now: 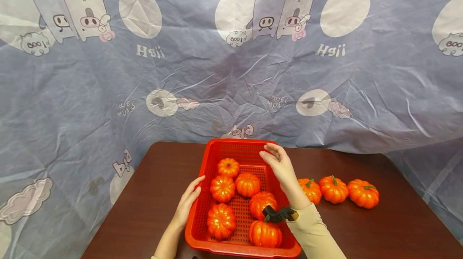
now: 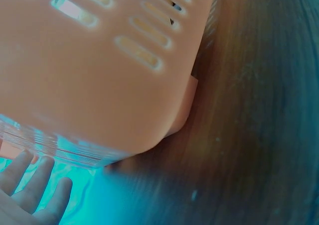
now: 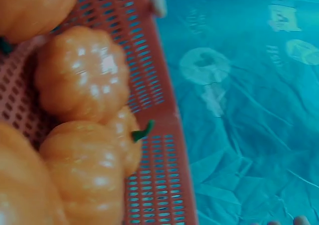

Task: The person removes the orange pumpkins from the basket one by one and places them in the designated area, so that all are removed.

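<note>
A red plastic basket with slotted walls stands on the table and holds several small orange pumpkins. At its left side is my left hand, fingers extended along the wall near the rim. The left wrist view shows those fingers spread beside the basket's corner. My right hand is over the far right part of the rim, fingers loosely bent and nothing in them. In the right wrist view only fingertips show at the bottom edge, beyond the pumpkins in the basket.
Right of the basket, three pumpkins with green stems sit in a row on the dark brown table; the right forearm partly covers the nearest. A grey-blue printed cloth hangs behind the table. A black strap crosses the right wrist.
</note>
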`<state>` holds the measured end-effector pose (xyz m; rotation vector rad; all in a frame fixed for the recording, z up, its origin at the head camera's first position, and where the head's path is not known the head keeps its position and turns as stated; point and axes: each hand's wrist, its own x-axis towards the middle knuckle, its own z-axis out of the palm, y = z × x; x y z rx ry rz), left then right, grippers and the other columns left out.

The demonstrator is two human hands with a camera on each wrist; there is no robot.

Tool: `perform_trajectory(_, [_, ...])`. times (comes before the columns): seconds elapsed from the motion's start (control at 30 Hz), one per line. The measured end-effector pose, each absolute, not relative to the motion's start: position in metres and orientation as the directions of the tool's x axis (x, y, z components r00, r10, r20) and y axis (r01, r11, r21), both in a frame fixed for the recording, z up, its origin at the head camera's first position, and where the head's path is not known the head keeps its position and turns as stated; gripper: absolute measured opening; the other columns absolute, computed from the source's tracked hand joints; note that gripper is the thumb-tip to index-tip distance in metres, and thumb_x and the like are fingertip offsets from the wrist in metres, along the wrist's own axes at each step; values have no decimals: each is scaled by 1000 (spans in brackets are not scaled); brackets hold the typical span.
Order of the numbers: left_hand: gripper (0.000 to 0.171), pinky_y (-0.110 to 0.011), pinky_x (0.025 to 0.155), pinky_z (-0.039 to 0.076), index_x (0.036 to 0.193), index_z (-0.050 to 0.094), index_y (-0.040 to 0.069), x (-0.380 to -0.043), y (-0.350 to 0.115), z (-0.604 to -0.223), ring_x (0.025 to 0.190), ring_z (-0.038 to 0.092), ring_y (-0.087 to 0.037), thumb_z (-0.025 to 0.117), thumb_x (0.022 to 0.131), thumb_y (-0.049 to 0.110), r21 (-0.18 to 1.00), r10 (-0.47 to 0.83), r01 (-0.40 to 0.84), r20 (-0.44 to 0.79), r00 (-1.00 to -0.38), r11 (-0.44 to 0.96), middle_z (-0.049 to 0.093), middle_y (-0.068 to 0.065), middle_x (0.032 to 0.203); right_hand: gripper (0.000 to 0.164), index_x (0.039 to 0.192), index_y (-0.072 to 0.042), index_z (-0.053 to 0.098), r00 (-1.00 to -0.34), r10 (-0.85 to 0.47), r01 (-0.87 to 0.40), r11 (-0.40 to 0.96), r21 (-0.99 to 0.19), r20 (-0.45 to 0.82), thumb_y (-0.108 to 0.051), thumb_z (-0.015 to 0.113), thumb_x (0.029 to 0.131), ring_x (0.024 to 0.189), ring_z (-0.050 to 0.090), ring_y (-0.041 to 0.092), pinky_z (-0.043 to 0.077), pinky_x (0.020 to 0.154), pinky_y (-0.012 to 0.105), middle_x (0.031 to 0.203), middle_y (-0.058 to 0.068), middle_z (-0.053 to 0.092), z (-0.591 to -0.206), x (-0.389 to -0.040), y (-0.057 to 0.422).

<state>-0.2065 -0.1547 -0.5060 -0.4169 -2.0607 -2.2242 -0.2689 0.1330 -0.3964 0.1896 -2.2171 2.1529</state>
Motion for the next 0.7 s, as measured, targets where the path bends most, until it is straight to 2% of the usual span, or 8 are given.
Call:
perform_trajectory(0.17, [44, -21, 96, 34, 141, 37, 1, -206, -155, -506, 126, 33, -29, 38, 101, 18, 965, 125, 247, 256, -959, -86, 31, -15, 147, 57, 135, -4, 40, -989, -126, -92, 73, -993, 82, -22, 67, 88, 124, 44, 30, 33, 102, 46, 137, 15, 43, -406, -271, 126])
perform_trajectory(0.27, [43, -22, 95, 36, 141, 38, 3, -206, -154, -507, 124, 36, -29, 38, 101, 18, 966, 120, 243, 253, -960, -91, 31, -16, 146, 61, 135, -3, 41, -985, -157, -84, 113, -990, 66, -24, 70, 85, 123, 45, 30, 36, 100, 47, 136, 16, 44, -412, -273, 123])
perform_trajectory(0.5, [41, -19, 96, 34, 140, 40, 5, -205, -153, -506, 125, 36, -20, 38, 101, 17, 964, 108, 254, 261, -959, -76, 33, -15, 146, 58, 130, -5, 47, -982, -187, -51, 186, -981, 15, -25, 74, 82, 123, 46, 33, 41, 96, 46, 133, 17, 47, -423, -274, 117])
perform_trajectory(0.7, [42, -19, 96, 33, 140, 39, 2, -205, -153, -505, 125, 35, -20, 37, 100, 17, 962, 107, 265, 271, -957, -73, 32, -17, 145, 62, 127, -5, 51, -980, -194, -14, 241, -970, -34, -29, 78, 77, 122, 45, 35, 40, 95, 48, 133, 18, 48, -428, -274, 115])
